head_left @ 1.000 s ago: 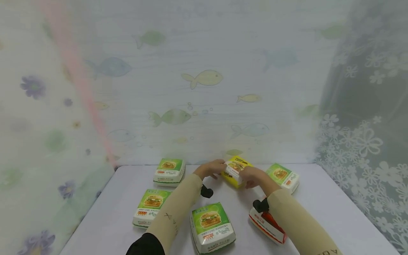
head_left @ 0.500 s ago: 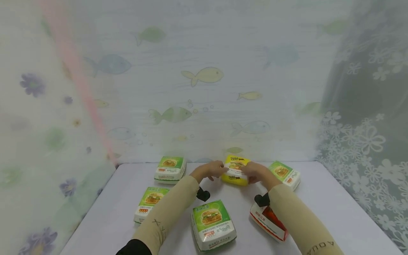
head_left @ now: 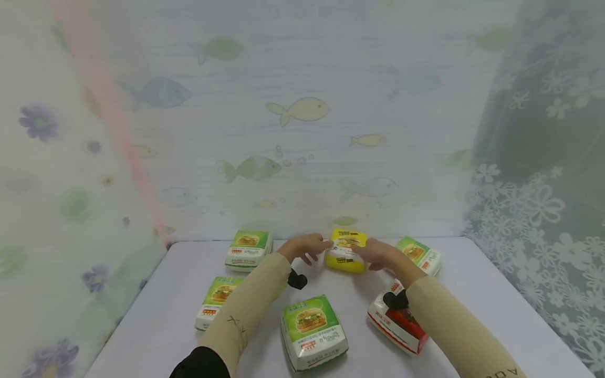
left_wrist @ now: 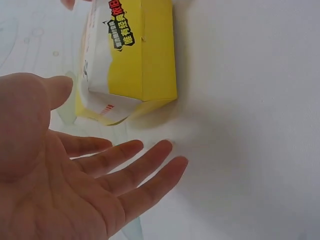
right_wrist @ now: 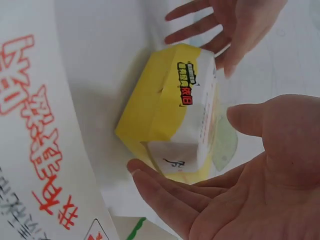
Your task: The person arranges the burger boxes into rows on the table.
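A yellow and white burger box (head_left: 345, 260) with black-edged lettering stands at the back of the white table, between both hands. My left hand (left_wrist: 75, 175) is beside its left end, fingers spread and loosely straight, with a gap between fingertips and box in the left wrist view. At the opposite end, my right hand (right_wrist: 250, 185) has its fingers extended right at the box's lower corner and its thumb held away from the cardboard. Neither hand grips the box.
Green and white burger boxes stand at back left (head_left: 249, 251), middle left (head_left: 218, 300), front centre (head_left: 314, 333) and back right (head_left: 419, 255). A red and white box (head_left: 399, 323) lies partly under the right sleeve. A patterned curtain (head_left: 302, 157) hangs behind the table (head_left: 156, 315).
The yellow box has turned from a slant to nearly square with the back edge and shifted slightly left. My hands have loosened from its sides, the left drawing away leftward.
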Tool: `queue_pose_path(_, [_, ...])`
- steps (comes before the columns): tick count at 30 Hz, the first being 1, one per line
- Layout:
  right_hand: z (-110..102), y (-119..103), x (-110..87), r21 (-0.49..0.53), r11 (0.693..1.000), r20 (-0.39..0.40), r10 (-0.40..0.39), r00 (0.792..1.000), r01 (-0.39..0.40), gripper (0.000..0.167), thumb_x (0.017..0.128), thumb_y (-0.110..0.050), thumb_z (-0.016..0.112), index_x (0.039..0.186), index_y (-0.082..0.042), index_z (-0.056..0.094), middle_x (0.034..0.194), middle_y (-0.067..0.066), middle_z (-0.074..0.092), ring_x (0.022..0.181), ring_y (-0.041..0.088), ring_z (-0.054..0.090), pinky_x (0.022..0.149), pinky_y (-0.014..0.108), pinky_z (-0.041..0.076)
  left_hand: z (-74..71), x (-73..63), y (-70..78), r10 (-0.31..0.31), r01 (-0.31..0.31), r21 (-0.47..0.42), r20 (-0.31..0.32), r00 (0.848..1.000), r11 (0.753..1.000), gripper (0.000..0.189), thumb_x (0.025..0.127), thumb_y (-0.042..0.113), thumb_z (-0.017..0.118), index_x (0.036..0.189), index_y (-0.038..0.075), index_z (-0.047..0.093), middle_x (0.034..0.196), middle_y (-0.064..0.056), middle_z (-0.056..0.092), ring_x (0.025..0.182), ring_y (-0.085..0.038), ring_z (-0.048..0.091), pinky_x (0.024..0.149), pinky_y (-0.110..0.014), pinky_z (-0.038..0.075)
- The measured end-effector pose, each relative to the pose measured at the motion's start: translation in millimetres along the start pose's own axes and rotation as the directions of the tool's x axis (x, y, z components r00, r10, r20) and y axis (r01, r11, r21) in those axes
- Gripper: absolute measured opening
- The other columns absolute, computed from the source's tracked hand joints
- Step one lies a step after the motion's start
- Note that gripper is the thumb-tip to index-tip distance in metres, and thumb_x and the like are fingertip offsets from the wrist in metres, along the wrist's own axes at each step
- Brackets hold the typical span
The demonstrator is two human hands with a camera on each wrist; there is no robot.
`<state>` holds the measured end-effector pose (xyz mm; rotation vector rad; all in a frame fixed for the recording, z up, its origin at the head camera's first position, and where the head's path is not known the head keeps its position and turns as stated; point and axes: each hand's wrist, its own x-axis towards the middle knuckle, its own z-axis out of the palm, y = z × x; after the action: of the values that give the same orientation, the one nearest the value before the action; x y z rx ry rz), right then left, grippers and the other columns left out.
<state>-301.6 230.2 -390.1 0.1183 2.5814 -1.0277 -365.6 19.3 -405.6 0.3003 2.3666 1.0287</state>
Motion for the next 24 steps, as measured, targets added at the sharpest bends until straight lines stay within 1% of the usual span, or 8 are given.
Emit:
queue_pose_path(3, [2.9,0.5,1.1,-0.018,1.000,0.002,-0.005,1.000,0.005,0.072,0.107,-0.032,0.050,0.150,0.020,0.025,0.149,0.036,0.039,0.107,0.035,0.064,0.091,0.041,0.057,-0.2,5.3,-3.8,-0.013,0.015,-0.087,0.026,1.000,0.996,0.064,0.108,0.041,0.050,0.151,-0.005,0.037,0.144,-0.026,0.048,0.122,-0.045,0.059,0.095,-0.054,0.055])
queue_pose_path(6, [5.0,1.2,3.4,-0.048,0.999,0.001,-0.011,1.000,0.011,0.069,0.106,-0.031,0.052,0.147,0.020,0.030,0.137,0.032,0.049,0.100,0.033,0.066,0.088,0.039,0.058,0.0,11.1,-6.2,-0.018,0.025,-0.144,0.054,0.998,0.989,0.064,0.108,0.043,0.050,0.149,-0.005,0.037,0.141,-0.025,0.049,0.120,-0.045,0.059,0.092,-0.053,0.057])
queue_pose_path(9, [5.9,2.1,6.5,-0.062,0.998,-0.007,-0.003,1.000,0.003,0.067,0.106,-0.031,0.054,0.146,0.019,0.033,0.128,0.026,0.054,0.098,0.031,0.066,0.086,0.038,0.059,0.8,15.3,-6.8,-0.012,0.025,-0.161,0.080,0.997,0.987,0.066,0.107,0.043,0.052,0.150,-0.005,0.038,0.139,-0.023,0.050,0.118,-0.043,0.060,0.090,-0.052,0.058])
queue_pose_path(12, [5.6,1.5,9.1,-0.065,0.998,-0.007,-0.010,1.000,0.010,0.066,0.105,-0.028,0.054,0.146,0.019,0.034,0.129,0.027,0.054,0.098,0.031,0.066,0.086,0.037,0.059,1.6,15.9,-5.8,-0.016,0.032,-0.171,0.093,0.996,0.985,0.064,0.106,0.040,0.055,0.149,-0.004,0.039,0.137,-0.021,0.051,0.116,-0.040,0.061,0.090,-0.052,0.058])
queue_pose_path(14, [5.7,1.3,9.9,-0.056,0.998,-0.003,-0.011,1.000,0.011,0.064,0.105,-0.026,0.055,0.146,0.018,0.034,0.131,0.028,0.053,0.097,0.029,0.065,0.086,0.036,0.059,2.9,14.5,-5.2,-0.024,0.040,-0.182,0.091,0.996,0.982,0.059,0.106,0.037,0.056,0.145,-0.004,0.043,0.134,-0.020,0.052,0.114,-0.039,0.061,0.091,-0.051,0.058])
queue_pose_path(16, [5.9,1.4,10.5,-0.057,0.998,0.004,-0.028,1.000,0.028,0.061,0.103,-0.021,0.053,0.144,0.020,0.034,0.131,0.029,0.053,0.093,0.027,0.064,0.084,0.035,0.059,4.9,12.4,-5.1,-0.027,0.042,-0.187,0.081,0.996,0.981,0.051,0.106,0.035,0.057,0.138,-0.004,0.048,0.128,-0.020,0.054,0.113,-0.039,0.062,0.092,-0.051,0.058])
queue_pose_path(20, [5.6,2.1,11.4,-0.060,0.996,0.019,-0.057,0.998,0.058,0.052,0.101,-0.014,0.050,0.139,0.019,0.039,0.119,0.024,0.055,0.083,0.021,0.058,0.079,0.032,0.058,9.8,5.9,-5.1,-0.014,0.021,-0.181,0.040,0.999,0.983,0.040,0.104,0.031,0.060,0.122,-0.005,0.055,0.114,-0.018,0.060,0.109,-0.039,0.065,0.089,-0.050,0.059])
queue_pose_path(24, [2.6,2.4,11.7,-0.058,0.995,0.030,-0.084,0.996,0.086,0.043,0.102,-0.013,0.048,0.132,0.017,0.044,0.109,0.019,0.056,0.087,0.024,0.058,0.080,0.034,0.057,14.6,0.9,-5.0,-0.003,0.003,-0.148,0.004,1.000,0.989,0.036,0.103,0.031,0.062,0.114,-0.004,0.058,0.104,-0.018,0.063,0.099,-0.035,0.067,0.083,-0.046,0.061])
